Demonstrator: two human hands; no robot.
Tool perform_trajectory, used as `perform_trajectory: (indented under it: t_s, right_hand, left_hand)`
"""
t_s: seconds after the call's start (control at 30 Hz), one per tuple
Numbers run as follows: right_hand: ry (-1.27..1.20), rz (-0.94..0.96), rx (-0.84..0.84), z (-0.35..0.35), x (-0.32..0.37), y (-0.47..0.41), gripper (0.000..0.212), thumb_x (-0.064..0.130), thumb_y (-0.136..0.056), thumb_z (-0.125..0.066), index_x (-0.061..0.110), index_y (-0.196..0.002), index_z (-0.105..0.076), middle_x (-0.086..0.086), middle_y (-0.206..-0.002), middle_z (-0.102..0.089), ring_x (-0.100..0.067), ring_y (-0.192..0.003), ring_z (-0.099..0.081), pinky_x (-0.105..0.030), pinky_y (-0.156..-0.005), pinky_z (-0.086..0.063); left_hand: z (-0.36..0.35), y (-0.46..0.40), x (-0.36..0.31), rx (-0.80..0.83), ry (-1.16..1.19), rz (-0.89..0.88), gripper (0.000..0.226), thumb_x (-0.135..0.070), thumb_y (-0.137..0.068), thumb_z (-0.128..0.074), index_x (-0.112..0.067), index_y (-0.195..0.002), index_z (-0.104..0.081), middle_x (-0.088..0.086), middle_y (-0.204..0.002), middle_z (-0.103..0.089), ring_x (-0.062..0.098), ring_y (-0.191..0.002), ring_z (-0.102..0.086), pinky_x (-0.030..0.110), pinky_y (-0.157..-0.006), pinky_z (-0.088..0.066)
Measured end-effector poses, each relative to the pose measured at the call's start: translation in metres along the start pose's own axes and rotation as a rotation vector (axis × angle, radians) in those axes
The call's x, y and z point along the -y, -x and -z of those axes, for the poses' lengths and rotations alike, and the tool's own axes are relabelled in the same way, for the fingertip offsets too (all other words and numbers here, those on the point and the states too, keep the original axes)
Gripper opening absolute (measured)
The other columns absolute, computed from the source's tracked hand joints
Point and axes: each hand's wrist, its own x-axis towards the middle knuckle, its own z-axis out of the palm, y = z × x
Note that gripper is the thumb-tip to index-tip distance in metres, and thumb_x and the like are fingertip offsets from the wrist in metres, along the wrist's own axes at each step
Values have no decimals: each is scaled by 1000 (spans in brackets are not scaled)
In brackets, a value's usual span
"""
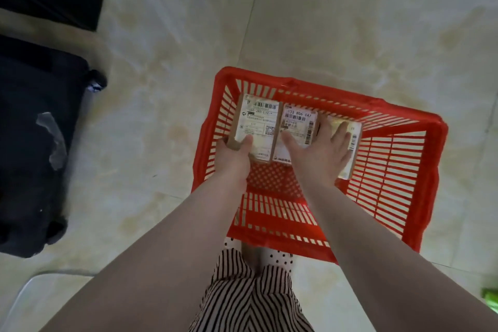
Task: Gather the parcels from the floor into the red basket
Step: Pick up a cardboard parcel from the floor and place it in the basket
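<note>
I see three labelled parcels side by side inside the red basket [404, 170] on the floor. My left hand [234, 153] grips the left parcel [256, 127], thumb on top. My right hand [320, 153] lies spread, fingers straight, across the middle parcel [296, 124] and right parcel [353, 137].

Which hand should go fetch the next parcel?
Probably the right hand: it lies flat and open on the parcels in the basket, while the left hand grips the left parcel.
</note>
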Motion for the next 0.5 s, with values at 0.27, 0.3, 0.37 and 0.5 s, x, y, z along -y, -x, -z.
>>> perform_trajectory:
  t_s: [0.27, 0.3, 0.37, 0.5]
  right_hand:
    - [-9, -176, -47, -49, -10, -19, 128, 83, -66, -57, 20, -156, 9, -14, -163, 17, -32, -150, 17, -55, -118, 6]
    - [0, -173, -66, -53, -9, -19, 129, 82, -66, -58, 19, -156, 10, -15, -162, 17, -33, -150, 17, -56, -118, 6]
    - [4, -176, -91, -57, -9, -19, 129, 81, -66, -59, 18, -156, 10, -16, -162, 17, -34, -150, 16, -57, -118, 5]
    - [-9, -179, -77, -58, -7, -18, 129, 80, -67, -58, 17, -155, 11, -16, -162, 17, -35, -149, 16, -57, -118, 4]
  left_hand:
    - [-13, -41, 20, 50, -96, -69, 42, -32, -90, -63, -18, -129, -57, 2, -127, -65, 22, -113, -62, 42, -98, -52]
    - [-13, -42, 21, 56, -104, -85, 40, -32, -90, -63, -18, -128, -57, 1, -127, -64, 21, -114, -62, 42, -98, -52]
    - [-13, -43, 22, 62, -110, -86, 41, -32, -90, -63, -19, -128, -56, 1, -128, -64, 21, -115, -61, 42, -98, -52]
    - [-15, -42, 18, 79, -25, 5, 75, -43, -73, -74, -20, -137, -43, 0, -135, -58, 23, -122, -57, 45, -102, -48]
